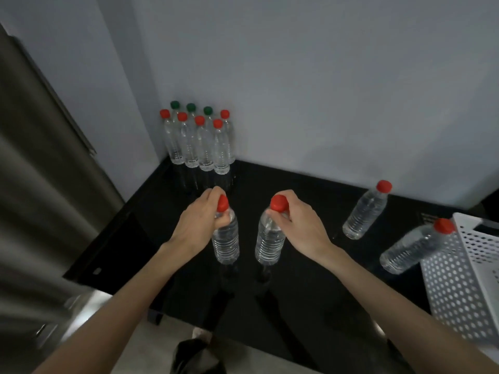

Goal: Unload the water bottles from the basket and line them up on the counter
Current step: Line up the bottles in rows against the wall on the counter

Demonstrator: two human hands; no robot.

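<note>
My left hand (201, 222) grips the neck of a clear red-capped water bottle (226, 245) standing upright over the middle of the black counter (310, 206). My right hand (299, 225) holds the neck of a second red-capped bottle (270, 244) just to its right. Several bottles with red and green caps (198, 141) stand in two rows in the far left corner against the wall. Two more red-capped bottles stand at the right, one apart (366, 211) and one (413, 248) touching the white perforated basket (459, 279).
A grey wall backs the counter. A dark tall panel or appliance (40, 157) fills the left side. The counter's front edge runs near my forearms, with the floor and a dark shape (194, 354) below. The basket sits at the right edge of view.
</note>
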